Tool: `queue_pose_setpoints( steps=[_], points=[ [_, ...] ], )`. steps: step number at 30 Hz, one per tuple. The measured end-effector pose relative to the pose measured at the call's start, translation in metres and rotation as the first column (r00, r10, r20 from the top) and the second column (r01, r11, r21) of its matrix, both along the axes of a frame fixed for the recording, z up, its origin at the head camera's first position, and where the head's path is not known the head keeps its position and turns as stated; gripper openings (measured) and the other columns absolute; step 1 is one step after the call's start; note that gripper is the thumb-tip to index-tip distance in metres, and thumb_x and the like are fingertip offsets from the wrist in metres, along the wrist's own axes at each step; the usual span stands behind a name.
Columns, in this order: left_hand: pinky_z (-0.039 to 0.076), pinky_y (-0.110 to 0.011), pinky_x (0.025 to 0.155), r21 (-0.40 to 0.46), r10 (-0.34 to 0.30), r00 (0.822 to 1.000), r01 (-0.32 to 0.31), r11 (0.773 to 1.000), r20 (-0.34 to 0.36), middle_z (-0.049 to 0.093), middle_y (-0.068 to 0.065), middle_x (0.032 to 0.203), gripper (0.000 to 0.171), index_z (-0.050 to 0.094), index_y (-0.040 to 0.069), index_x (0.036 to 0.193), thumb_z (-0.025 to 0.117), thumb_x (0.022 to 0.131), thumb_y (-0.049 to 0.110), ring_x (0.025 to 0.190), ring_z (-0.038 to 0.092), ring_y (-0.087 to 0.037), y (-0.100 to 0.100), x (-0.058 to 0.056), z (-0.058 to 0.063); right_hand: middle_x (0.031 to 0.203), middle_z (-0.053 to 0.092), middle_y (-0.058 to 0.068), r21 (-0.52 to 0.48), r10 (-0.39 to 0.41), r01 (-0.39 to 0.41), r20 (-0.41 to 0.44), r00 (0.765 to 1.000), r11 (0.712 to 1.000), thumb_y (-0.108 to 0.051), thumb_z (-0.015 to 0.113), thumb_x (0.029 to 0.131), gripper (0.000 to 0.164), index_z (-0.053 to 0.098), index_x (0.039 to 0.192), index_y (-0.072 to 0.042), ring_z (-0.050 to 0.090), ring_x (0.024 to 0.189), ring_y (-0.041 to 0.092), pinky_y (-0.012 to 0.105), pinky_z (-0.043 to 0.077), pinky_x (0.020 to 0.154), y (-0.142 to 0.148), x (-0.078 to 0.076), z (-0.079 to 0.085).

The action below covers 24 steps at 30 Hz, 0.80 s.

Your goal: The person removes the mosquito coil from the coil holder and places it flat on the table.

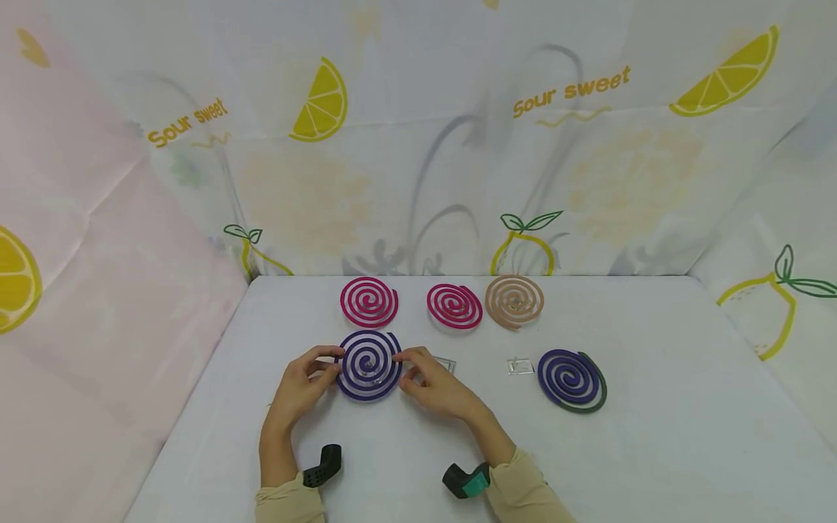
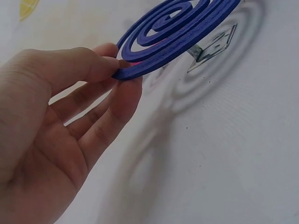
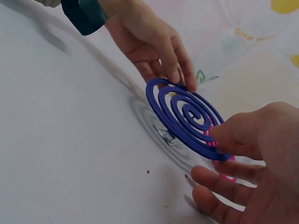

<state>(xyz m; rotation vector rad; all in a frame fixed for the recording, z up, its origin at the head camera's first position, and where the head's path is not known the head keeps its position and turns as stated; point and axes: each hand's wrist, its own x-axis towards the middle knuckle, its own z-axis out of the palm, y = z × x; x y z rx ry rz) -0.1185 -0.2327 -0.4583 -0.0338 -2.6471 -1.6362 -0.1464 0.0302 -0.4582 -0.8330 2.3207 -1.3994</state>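
Observation:
A purple-blue mosquito coil (image 1: 368,399) is held level above the white table between both hands. My left hand (image 1: 297,388) pinches its left rim, with the thumb on top and fingertips below, as the left wrist view shows. Opposite, my right hand (image 1: 434,385) holds the right rim between thumb and index finger, its other fingers spread below. Beneath the coil (image 2: 177,53) stands a small metal coil stand (image 2: 205,57), with its upright tab rising toward the spiral. The coil's shadow falls around that stand.
Two pink coils (image 1: 369,299) (image 1: 453,303) and a tan coil (image 1: 515,301) are in the back row. To the right, a purple coil (image 1: 570,376) overlaps a green one (image 1: 585,410). One metal stand (image 1: 521,366) lies beside them; another (image 1: 447,365) is partly behind my right hand.

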Motion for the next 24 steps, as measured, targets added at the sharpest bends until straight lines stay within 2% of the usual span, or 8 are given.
queue_pose_setpoints(
  steps=[12, 20, 24],
  points=[
    [0.055, -0.019, 0.073, 0.013, 0.003, 1.000, -0.002, 1.000, -0.022, 0.062, -0.011, 0.118, 0.026, 0.062, 0.011, 0.115, 0.058, 0.091, 0.004, 0.091, 0.064, -0.008, 0.004, 0.001, 0.008, 0.134, 0.046, 0.006, -0.012, -0.023, 0.023, -0.007, 1.000, 1.000, -0.014, 0.053, 0.095, 0.038, 0.049, 0.133, -0.012, 0.057, 0.108, 0.017, 0.024, 0.047, 0.083, 0.005, 0.002, 0.013],
    [0.056, -0.022, 0.072, 0.044, -0.032, 0.999, 0.033, 0.998, -0.024, 0.061, -0.012, 0.119, 0.026, 0.061, 0.010, 0.116, 0.059, 0.091, 0.005, 0.089, 0.067, -0.008, 0.012, -0.002, 0.010, 0.130, 0.050, 0.007, -0.041, -0.078, 0.076, -0.055, 0.995, 0.996, -0.010, 0.055, 0.093, 0.037, 0.052, 0.130, -0.010, 0.060, 0.106, 0.018, 0.027, 0.050, 0.085, 0.012, 0.000, 0.020],
    [0.056, -0.023, 0.072, 0.075, -0.057, 0.998, 0.059, 0.995, -0.034, 0.057, -0.013, 0.121, 0.032, 0.057, 0.012, 0.122, 0.059, 0.091, 0.006, 0.089, 0.066, -0.013, 0.019, -0.005, 0.011, 0.128, 0.051, 0.007, -0.058, -0.106, 0.103, -0.062, 0.992, 0.993, -0.010, 0.055, 0.094, 0.037, 0.052, 0.130, -0.012, 0.060, 0.107, 0.020, 0.029, 0.050, 0.086, 0.017, -0.002, 0.022]
  ],
)
